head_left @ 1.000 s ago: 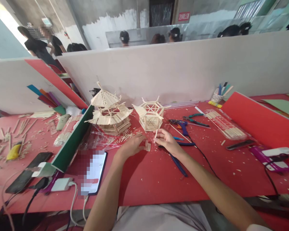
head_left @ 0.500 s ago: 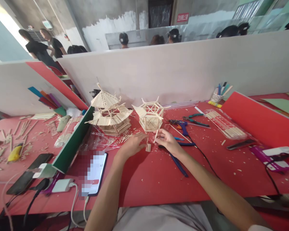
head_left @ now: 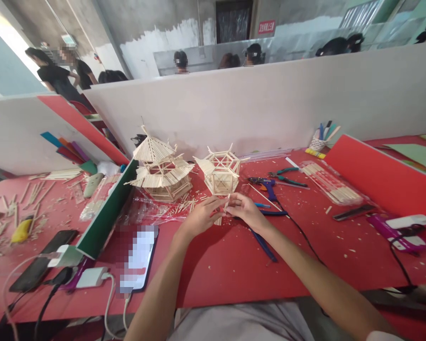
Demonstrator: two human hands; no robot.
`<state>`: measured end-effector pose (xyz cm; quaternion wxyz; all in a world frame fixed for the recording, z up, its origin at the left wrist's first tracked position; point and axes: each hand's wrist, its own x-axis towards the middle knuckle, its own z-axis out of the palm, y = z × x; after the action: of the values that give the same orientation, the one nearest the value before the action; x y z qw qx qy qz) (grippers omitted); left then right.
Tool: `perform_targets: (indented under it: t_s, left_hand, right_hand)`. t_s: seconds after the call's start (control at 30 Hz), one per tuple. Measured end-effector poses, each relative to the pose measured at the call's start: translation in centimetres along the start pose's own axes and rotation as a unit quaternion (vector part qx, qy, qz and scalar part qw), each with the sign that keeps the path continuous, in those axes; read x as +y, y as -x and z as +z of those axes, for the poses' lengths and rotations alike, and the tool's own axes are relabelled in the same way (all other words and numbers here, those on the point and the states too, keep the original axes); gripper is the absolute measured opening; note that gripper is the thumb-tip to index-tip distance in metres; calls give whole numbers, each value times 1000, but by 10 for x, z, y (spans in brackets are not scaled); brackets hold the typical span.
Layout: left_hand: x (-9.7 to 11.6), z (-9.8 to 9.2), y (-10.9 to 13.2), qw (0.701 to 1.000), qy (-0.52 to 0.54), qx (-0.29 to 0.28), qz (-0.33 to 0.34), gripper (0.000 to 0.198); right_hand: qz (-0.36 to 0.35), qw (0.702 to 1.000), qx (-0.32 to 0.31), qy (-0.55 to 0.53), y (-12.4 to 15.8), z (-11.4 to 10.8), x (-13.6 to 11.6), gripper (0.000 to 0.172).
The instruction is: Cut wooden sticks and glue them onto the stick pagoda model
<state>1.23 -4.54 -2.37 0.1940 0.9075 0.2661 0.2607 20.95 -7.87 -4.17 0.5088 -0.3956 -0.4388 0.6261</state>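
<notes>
My right hand [head_left: 244,210] pinches a short wooden stick [head_left: 227,202] between thumb and fingers. From the other side my left hand [head_left: 205,215] reaches that stick, its fingertips closed against it and partly covering it. Under the hands, a small row of cut sticks [head_left: 217,221] lies on the red table, mostly hidden by my left fingers. Just beyond stands an open six-sided stick frame [head_left: 222,173], with one roof panel filled in at its left. To its left is a two-tiered stick pavilion [head_left: 159,166] with a pointed roof.
A glue gun [head_left: 268,185], green-handled pliers [head_left: 286,176] and blue-handled cutters [head_left: 264,244] lie to the right. Beyond them sits a pack of sticks [head_left: 330,182]. A phone [head_left: 140,258] rests at left, near a green divider [head_left: 108,208]. People are behind the white partition [head_left: 255,104].
My left hand has moved right and slightly up, so its fingertips now meet the stick in my right hand. The small row of sticks is more covered. My right hand shifts slightly left.
</notes>
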Motion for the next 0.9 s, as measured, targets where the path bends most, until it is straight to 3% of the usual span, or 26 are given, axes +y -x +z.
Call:
perform_targets:
  t_s: [0.5, 0.73, 0.9]
  left_hand:
    - [5, 5, -1, 999, 35, 17, -8, 42]
    - [16, 7, -6, 989, 98, 46, -105, 42]
    - [14, 10, -7, 981, 117, 28, -152, 39]
  right_hand:
    - [-68, 994, 17, 84, 1, 0, -2, 31]
    - [-109, 980, 16, 166, 1, -2, -5, 24]
    - [-130, 969, 17, 207, -1, -5, -4, 19]
